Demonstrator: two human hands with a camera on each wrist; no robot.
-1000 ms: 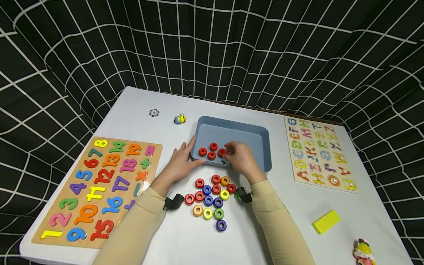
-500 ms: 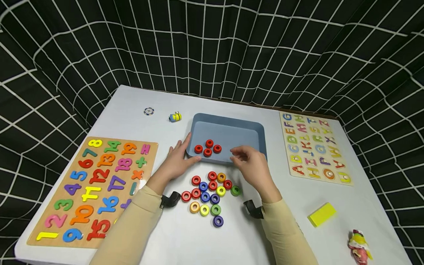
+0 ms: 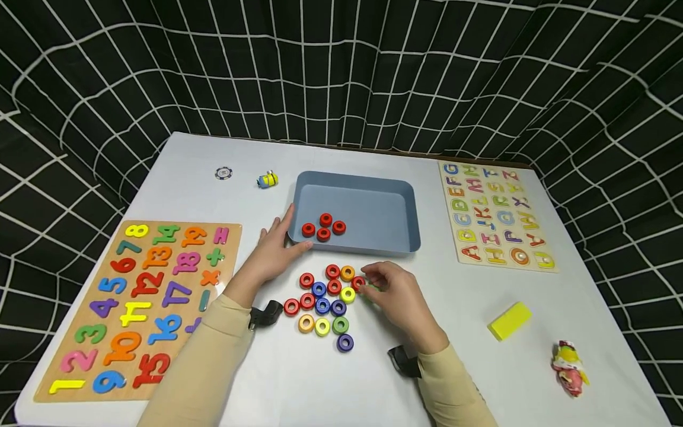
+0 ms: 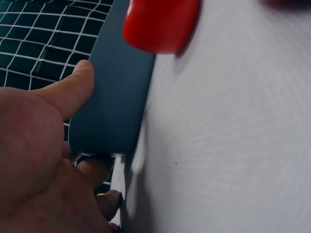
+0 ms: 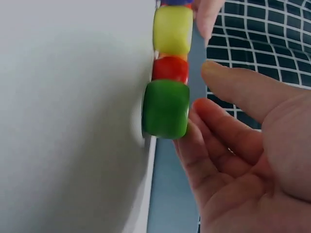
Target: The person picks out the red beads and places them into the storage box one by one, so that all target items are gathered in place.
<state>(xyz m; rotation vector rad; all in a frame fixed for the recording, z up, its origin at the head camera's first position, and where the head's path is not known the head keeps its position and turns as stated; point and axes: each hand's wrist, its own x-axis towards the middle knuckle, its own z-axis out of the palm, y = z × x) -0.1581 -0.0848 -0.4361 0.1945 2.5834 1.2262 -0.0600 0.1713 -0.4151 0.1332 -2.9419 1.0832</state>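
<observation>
In the head view, my left hand (image 3: 269, 252) rests at the front left corner of the blue-grey tray (image 3: 368, 239). Its thumb lies along the front wall, and its spread fingers touch the left side. Several red rings (image 3: 323, 235) lie together in the tray's left front part. My right hand (image 3: 397, 296) is over the right side of a group of loose coloured rings on the table. Its thumb and fingertips are apart, close to a red ring (image 3: 358, 283). The right wrist view has a green ring (image 5: 166, 109) just beside the fingers; the hand partly hides it in the head view.
A wooden number board (image 3: 128, 308) lies left, partly under the left sleeve. On the right are a letter board (image 3: 493, 216), a yellow block (image 3: 509, 321) and a small figurine (image 3: 570, 369). A poker chip (image 3: 223, 173) and a yellow-blue toy (image 3: 267, 179) lie at the back left.
My right hand has let go of a red ring in the tray and come back toward the loose rings. The left hand stays at the tray corner. The head view has shifted.
</observation>
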